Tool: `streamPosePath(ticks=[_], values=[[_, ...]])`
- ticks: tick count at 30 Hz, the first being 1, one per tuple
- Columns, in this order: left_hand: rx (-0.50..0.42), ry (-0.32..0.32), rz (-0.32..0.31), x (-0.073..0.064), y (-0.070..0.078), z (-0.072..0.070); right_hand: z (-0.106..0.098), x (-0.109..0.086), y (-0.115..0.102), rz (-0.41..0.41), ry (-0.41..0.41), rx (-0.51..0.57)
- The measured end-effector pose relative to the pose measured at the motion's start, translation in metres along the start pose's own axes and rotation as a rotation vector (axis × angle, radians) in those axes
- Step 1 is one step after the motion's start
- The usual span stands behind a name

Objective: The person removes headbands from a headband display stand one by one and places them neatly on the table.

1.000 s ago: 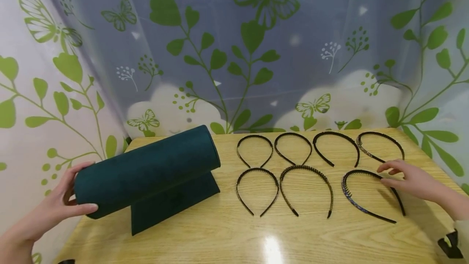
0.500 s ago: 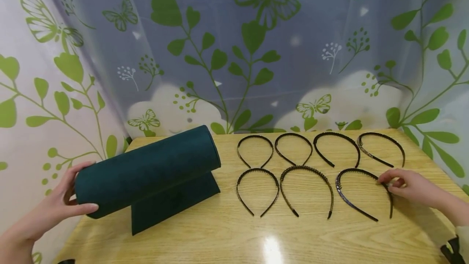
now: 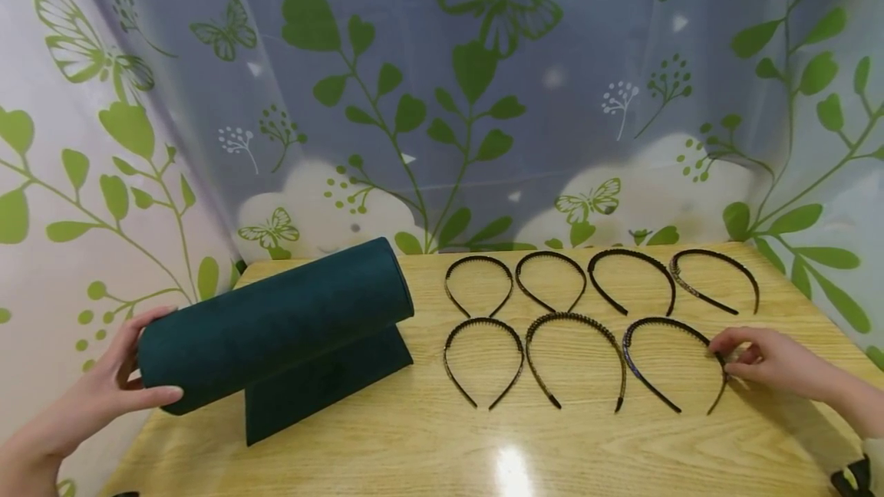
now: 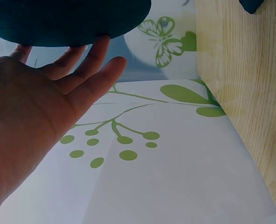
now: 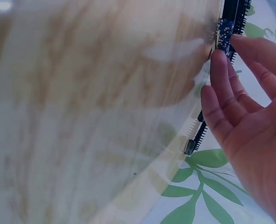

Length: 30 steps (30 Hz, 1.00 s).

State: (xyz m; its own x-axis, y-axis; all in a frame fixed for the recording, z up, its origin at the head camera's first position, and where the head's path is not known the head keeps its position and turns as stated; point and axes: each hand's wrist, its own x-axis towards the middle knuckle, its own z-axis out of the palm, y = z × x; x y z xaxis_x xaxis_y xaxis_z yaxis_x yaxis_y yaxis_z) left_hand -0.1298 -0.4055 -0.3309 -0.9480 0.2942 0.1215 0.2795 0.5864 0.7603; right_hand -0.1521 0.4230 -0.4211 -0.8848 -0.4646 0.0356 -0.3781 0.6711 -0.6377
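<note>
A dark green, suede-like roll [image 3: 276, 320] slopes over a flat flap [image 3: 331, 378] of the same material on the table's left side. My left hand [image 3: 110, 386] grips the roll's near end, thumb in front and fingers behind; in the left wrist view several fingertips touch that end from below. At the right, my right hand [image 3: 780, 363] pinches one side of a black toothed headband [image 3: 661, 320] with bluish glitter. The headband's glittery part also shows at the fingertips in the right wrist view. Left of it are a brown-toned headband [image 3: 576, 317] and a thinner headband [image 3: 483, 321].
A back row of several dark headbands lies behind, including a plain black one [image 3: 631, 252] and one with a glittery side [image 3: 711, 253]. They rest on a light wooden table [image 3: 414, 451]. Leaf-and-butterfly curtains [image 3: 387, 98] enclose its back and sides.
My right hand has lowered onto the glittery headband, pinched its side and slid it leftward beside the brown-toned one. The left hand and the green roll have stayed in place.
</note>
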Motion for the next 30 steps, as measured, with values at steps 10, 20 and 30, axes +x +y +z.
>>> streamPosePath(ticks=[10, 20, 30], values=[[-0.012, -0.007, 0.018, 0.000, -0.001, -0.001, 0.001, 0.002, -0.009, 0.034, 0.062, -0.021], [-0.005, -0.065, -0.010, 0.006, -0.003, -0.014, -0.007, 0.022, -0.046, -0.066, 0.192, -0.058], [0.050, -0.046, -0.004, 0.025, 0.032, -0.028, -0.021, 0.040, -0.102, -0.036, 0.210, -0.140]])
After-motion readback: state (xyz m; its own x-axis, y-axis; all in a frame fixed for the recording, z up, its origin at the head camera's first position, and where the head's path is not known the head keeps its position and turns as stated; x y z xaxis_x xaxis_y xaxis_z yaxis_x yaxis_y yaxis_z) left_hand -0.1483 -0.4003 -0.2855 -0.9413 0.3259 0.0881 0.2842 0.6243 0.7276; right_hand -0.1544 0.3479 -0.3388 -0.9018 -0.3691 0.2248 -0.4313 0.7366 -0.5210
